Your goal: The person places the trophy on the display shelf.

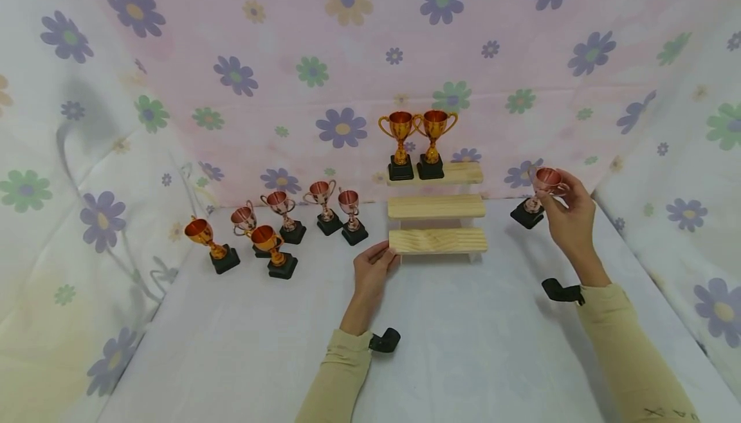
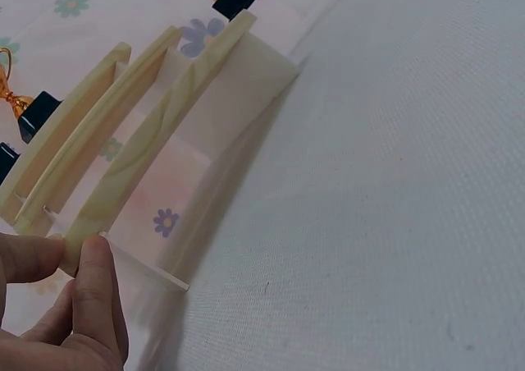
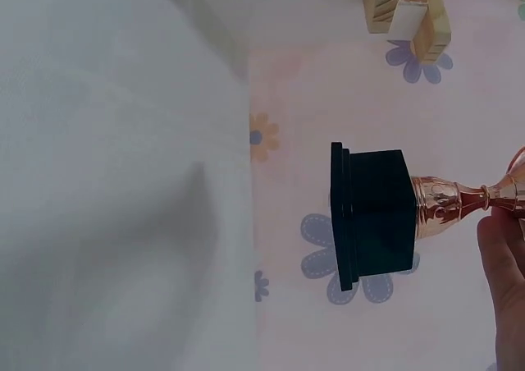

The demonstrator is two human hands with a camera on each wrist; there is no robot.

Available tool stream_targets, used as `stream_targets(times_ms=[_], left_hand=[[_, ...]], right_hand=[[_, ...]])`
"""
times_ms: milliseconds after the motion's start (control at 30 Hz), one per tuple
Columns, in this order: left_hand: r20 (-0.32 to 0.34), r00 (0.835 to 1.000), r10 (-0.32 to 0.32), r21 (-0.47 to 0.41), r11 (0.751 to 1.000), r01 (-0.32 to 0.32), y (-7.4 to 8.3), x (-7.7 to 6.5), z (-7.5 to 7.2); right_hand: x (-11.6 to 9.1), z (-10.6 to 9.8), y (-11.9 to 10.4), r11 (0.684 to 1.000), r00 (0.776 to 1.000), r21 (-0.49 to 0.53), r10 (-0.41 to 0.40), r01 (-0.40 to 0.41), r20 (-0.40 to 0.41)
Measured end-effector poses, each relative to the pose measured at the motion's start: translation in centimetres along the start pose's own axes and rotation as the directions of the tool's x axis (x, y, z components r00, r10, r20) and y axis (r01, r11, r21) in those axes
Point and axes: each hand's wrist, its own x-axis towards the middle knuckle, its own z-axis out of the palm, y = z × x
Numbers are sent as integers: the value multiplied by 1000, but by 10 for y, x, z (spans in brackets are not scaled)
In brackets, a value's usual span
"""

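In the head view my right hand (image 1: 570, 217) holds a copper-pink trophy cup (image 1: 532, 201) by its upper part, right of a three-step wooden stand (image 1: 437, 241). The right wrist view shows its black base (image 3: 377, 215) off the table, with fingers (image 3: 502, 260) at the cup. My left hand (image 1: 372, 272) pinches the left end of the lowest wooden step; the left wrist view shows thumb and fingers (image 2: 97, 293) on either side of that board (image 2: 156, 133). Two gold trophies (image 1: 401, 140) (image 1: 434, 140) stand side by side on the top step.
Left of the stand, several trophies stand on the white table (image 1: 260, 346): gold ones (image 1: 219, 252) (image 1: 282, 261) and copper-pink ones (image 1: 291, 225) (image 1: 325, 211) (image 1: 352, 220). A flowered cloth (image 1: 370, 56) hangs behind and at both sides.
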Motion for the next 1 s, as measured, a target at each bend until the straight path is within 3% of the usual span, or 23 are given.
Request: stream_targets(times_ms=[267, 600, 1000], left_hand=[[9, 1000, 1, -4, 1000, -1, 0, -1, 0], [-3, 1000, 14, -1, 1000, -14, 0, -2, 1], [-6, 1000, 8, 0, 1000, -8, 0, -2, 1]], right_hand=[[8, 11, -14, 999, 994, 16, -41, 39, 97], [24, 25, -35, 997, 967, 44, -65, 56, 245], [54, 38, -55, 989, 936, 124, -113, 75, 335]])
